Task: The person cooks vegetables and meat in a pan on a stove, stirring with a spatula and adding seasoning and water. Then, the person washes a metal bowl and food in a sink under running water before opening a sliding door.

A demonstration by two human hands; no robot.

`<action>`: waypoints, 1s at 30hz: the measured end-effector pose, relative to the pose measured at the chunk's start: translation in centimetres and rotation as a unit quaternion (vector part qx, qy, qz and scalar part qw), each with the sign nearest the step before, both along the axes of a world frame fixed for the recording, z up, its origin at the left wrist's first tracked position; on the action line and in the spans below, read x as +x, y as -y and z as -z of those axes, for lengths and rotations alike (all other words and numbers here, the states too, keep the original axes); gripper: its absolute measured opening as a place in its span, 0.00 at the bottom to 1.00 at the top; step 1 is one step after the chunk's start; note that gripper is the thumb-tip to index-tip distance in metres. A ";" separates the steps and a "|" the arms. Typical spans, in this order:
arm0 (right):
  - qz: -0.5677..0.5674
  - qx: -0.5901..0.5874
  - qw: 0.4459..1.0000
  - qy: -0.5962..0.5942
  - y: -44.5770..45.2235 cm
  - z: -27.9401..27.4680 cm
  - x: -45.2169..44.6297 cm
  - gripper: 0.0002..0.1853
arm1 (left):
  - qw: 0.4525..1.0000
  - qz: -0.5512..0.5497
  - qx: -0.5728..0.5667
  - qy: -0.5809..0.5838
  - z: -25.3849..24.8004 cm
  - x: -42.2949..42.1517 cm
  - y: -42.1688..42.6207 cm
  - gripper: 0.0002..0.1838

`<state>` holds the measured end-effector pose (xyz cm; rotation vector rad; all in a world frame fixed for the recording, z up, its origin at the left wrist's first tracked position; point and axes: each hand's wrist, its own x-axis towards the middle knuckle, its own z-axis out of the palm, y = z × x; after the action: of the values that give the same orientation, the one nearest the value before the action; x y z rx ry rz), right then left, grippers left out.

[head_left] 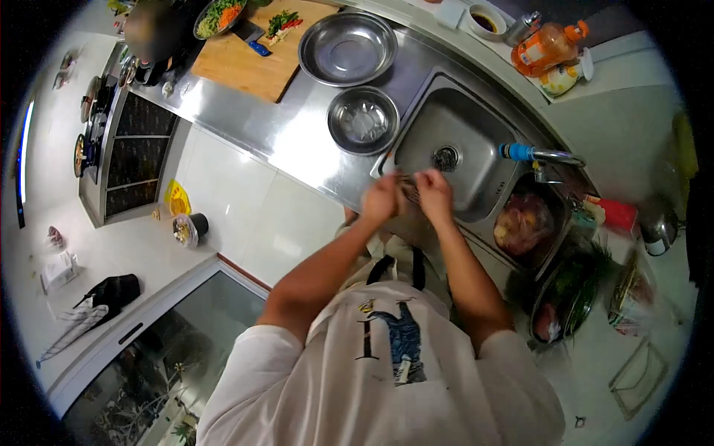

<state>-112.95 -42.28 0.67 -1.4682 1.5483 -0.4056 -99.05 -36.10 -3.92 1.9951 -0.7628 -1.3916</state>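
My left hand (380, 199) and my right hand (433, 195) are close together at the front left corner of the steel sink (476, 134). Between them is a small brownish thing (407, 189), blurred and too small to name; the fingers of both hands are closed on it. Behind my left hand, a small steel bowl (364, 120) and a larger steel basin (347, 48) stand on the counter. A blue-collared faucet (520, 152) reaches over the sink from the right.
A cutting board (245, 67) with a knife (253, 41) and chopped vegetables (282, 26) lies at the back left. Right of the sink, a smaller basin holds a bagged item (523, 224). Bottles (547, 50) stand on the ledge behind.
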 end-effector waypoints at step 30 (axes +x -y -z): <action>-0.214 0.055 0.965 0.140 -4.2 -1.3 2.2 0.27 | 0.953 -0.061 0.050 -0.294 -11.4 3.2 -3.1 0.37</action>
<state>-110.73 -38.09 1.99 -1.5338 0.9832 -0.2511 -95.83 -32.97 7.43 1.5273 -0.2966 -1.8425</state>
